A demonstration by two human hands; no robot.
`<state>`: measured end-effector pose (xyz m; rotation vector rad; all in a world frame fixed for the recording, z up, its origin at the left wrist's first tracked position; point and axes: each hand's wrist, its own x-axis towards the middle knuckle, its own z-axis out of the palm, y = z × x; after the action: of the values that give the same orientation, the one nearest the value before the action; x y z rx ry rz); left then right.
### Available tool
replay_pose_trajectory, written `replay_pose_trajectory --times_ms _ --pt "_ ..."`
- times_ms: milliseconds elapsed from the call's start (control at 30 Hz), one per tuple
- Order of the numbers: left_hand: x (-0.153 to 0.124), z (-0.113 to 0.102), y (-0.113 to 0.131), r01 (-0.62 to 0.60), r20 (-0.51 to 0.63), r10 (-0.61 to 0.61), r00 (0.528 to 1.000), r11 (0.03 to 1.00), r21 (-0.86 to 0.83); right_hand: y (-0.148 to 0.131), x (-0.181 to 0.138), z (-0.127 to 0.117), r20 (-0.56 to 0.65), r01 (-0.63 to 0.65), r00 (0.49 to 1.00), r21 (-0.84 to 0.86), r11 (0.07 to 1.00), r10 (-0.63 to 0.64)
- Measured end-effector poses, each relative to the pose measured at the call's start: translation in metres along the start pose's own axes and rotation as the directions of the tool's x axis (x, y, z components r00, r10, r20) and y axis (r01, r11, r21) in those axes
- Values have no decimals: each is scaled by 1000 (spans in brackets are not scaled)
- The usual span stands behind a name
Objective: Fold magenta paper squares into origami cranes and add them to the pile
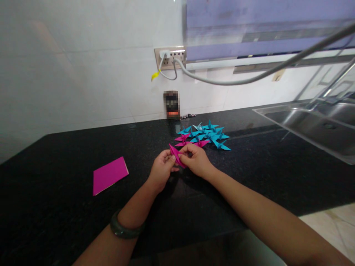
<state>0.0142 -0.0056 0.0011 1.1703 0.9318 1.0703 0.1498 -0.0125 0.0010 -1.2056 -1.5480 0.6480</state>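
Observation:
Between my hands is a folded piece of pink origami paper (175, 152), narrow and pointed at its upper end. My left hand (163, 168) pinches its left side with thumb and fingers. On the other side, my right hand (197, 159) grips the lower right part, and its fingers hide some of the folds. Just beyond my hands sit several blue paper cranes (210, 136), a paler crane (198, 126) and a few pink paper cranes (183, 137). To the left lies a stack of pink paper (110, 175).
A phone-like object (172, 105), blurred out, leans on the tiled wall beside a beaded strand (188, 116). At the right is a steel sink (318, 125) set into the black counter (69, 162). A grey cable (222, 82) hangs from the wall socket (177, 57).

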Motion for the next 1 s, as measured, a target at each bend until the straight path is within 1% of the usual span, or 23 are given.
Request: replay_pose_trajectory --times_ms 100,167,267,333,400,433,533,667,767,867,1000 --pt "1 0 0 -18 20 17 1000 999 27 -2 -1 1 5 42 999 -15 999 -42" --pt "2 -1 -1 -45 2 45 999 996 74 -3 -3 1 24 48 999 -17 999 -48" --pt "3 -1 -3 -115 -57 124 991 984 139 -4 -4 2 75 -15 997 -2 1000 15" --pt "4 -1 -3 -176 -110 195 975 971 163 -2 -3 2 101 -73 992 24 997 70" --pt "3 -1 -3 -211 -147 241 959 958 193 1 -2 2 99 -114 989 61 992 108" --pt "3 -1 -3 -212 -153 245 957 956 204 2 -1 3 100 -126 988 86 988 118" --pt "1 0 -1 -171 -127 198 972 965 198 3 0 4 107 -114 990 176 978 96" --pt "1 0 -1 -102 -68 110 992 989 109 3 -1 4 47 -54 998 269 962 42" --pt "2 -1 -2 -64 -34 65 997 997 43 2 -1 2 38 -30 999 201 979 23" --pt "2 0 -3 -50 -21 49 999 999 -10 2 -1 0 68 -53 997 112 992 46" --pt "2 -1 -4 -59 -27 58 998 997 -41 2 1 -1 104 -74 993 102 992 63"
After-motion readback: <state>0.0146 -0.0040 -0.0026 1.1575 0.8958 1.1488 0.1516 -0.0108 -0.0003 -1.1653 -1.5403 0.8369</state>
